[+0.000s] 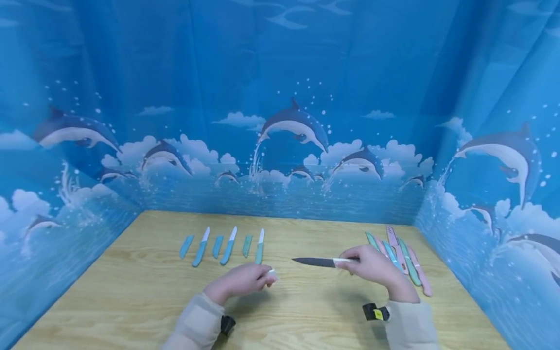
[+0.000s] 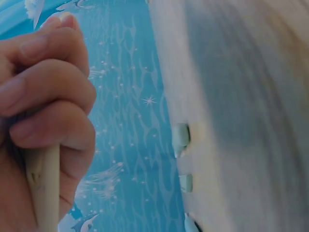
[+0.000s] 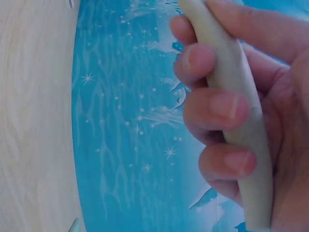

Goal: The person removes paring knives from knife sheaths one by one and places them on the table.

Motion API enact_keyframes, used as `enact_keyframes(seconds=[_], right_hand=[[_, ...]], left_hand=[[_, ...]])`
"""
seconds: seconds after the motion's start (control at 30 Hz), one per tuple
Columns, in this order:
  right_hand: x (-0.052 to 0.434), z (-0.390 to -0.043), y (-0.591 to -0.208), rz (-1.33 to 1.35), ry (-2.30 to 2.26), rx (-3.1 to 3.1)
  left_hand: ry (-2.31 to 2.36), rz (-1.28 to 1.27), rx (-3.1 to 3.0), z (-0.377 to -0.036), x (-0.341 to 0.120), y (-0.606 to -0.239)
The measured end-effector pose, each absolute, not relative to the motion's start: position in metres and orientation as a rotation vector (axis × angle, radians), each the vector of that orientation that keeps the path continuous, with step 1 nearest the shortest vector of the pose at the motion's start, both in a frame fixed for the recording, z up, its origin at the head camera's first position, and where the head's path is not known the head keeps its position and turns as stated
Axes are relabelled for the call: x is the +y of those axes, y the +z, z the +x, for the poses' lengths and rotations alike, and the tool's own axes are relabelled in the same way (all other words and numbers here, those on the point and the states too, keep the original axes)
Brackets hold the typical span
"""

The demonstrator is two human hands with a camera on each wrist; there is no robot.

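Observation:
My right hand (image 1: 372,265) grips a knife by its cream handle (image 3: 234,96). The knife's dark blade (image 1: 312,262) is bare and points left, above the table. My left hand (image 1: 242,282) has its fingers curled around a cream knife sheath (image 2: 44,186), most of which they hide. A gap separates the sheath from the blade tip. Behind my left hand lie a blue-handled knife (image 1: 201,250), a second blue-handled knife (image 1: 227,250) and a green-handled knife (image 1: 260,248), blades bare and pointing away. Beside them lie two blue sheaths (image 1: 186,246) and a green sheath (image 1: 247,246).
At the right of the wooden table (image 1: 131,296), several pink, green and blue knives lie close together, including a green knife (image 1: 410,262) and a pink knife (image 1: 420,272). My right hand covers part of this group. A blue dolphin-print curtain (image 1: 284,194) borders the back and sides.

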State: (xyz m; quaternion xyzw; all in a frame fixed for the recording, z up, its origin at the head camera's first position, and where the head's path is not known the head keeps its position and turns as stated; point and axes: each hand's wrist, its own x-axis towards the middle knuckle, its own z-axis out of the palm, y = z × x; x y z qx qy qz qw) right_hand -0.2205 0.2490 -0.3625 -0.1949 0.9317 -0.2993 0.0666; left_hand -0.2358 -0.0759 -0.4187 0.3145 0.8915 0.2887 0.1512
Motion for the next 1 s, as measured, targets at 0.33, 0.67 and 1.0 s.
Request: enact_keyframes(seconds=[0.33, 0.67, 1.0], right_hand=[[0.232, -0.24, -0.396, -0.258, -1.034, 2.933], [0.185, -0.273, -0.417, -0.006, -1.339, 2.757], [0.152, -0.297, -0.436, 0.203, -1.708, 2.371]], left_hand=[[1.054, 0.711, 2.665, -0.247, -0.059, -0.437], [1.495, 0.367, 2.412, -0.289, -0.029, -0.428], [1.687, 0.068, 2.408, -0.324, -0.018, -0.433]])
